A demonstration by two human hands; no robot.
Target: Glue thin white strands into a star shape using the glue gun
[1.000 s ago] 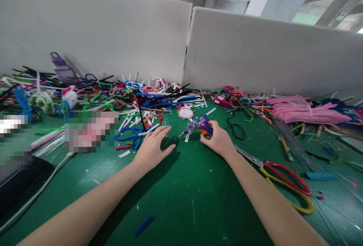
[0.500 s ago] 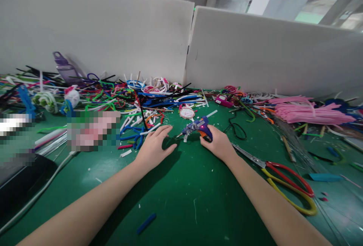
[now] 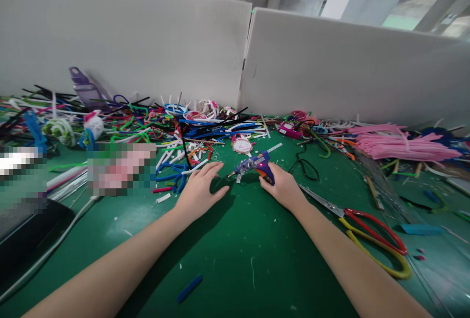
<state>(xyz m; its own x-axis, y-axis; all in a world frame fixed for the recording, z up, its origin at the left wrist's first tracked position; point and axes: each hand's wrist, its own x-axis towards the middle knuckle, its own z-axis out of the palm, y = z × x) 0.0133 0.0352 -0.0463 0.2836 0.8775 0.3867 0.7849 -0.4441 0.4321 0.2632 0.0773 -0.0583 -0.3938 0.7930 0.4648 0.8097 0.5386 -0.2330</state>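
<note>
My right hand (image 3: 282, 186) is wrapped round the handle of a blue hot glue gun (image 3: 253, 164), whose nozzle points left. A clear glue stick (image 3: 275, 147) juts from its back end. Left of the nozzle, my left hand (image 3: 200, 188) is held with thumb and fingers apart, and I see nothing in it. Just behind the glue gun lies a small round white piece with a reddish rim (image 3: 242, 146). Blue pipe cleaner pieces (image 3: 179, 177) lie close to my left hand.
Large scissors (image 3: 352, 220) with red and yellow handles lie beside my right forearm. A pink pipe cleaner bundle (image 3: 404, 144) is at right. Loose pipe cleaners and a purple bottle (image 3: 86, 88) line the grey partition (image 3: 121, 39). A white cable (image 3: 66, 239) runs along the left.
The glue gun has shifted very slightly in my right hand's grip. My left hand looks unmoved.
</note>
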